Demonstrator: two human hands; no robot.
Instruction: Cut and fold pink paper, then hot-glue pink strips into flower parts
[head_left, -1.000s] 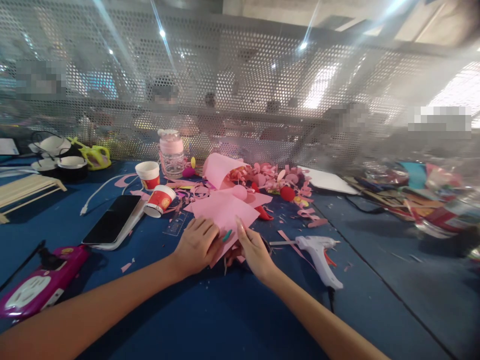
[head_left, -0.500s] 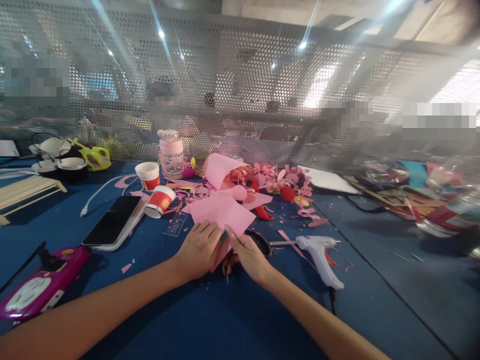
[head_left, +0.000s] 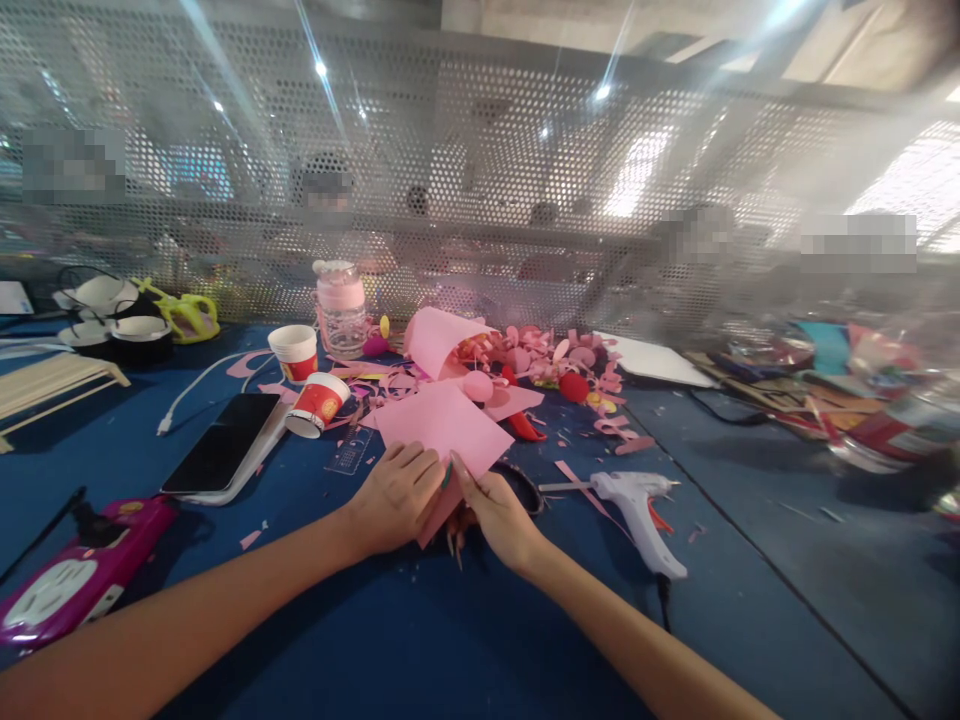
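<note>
Both hands meet on a sheet of pink paper (head_left: 446, 415) at the middle of the table. My left hand (head_left: 397, 497) is closed on its near left part, thumb hidden behind the knuckles. From the other side my right hand (head_left: 499, 510) pinches the paper, its thumb close to the left fingers. A small green bit (head_left: 448, 474) shows between the hands; I cannot tell what it is. Below the right hand, thin pointed tips (head_left: 456, 545) stick out, their other end hidden. A dark ring-shaped thing (head_left: 523, 487) lies partly behind the right hand.
A glue gun (head_left: 637, 515) lies to the right. Behind the paper are pink scraps (head_left: 555, 360) and a rolled pink sheet (head_left: 439, 340). Two paper cups (head_left: 318, 404), a phone (head_left: 225, 445), a bottle (head_left: 341, 310) and a purple power strip (head_left: 82, 570) stand or lie left. A perforated screen (head_left: 480, 150) closes the back.
The pink sheet has shifted and turned slightly between my fingers, its lower corner showing a little more. Both hands keep nearly the same place and grip.
</note>
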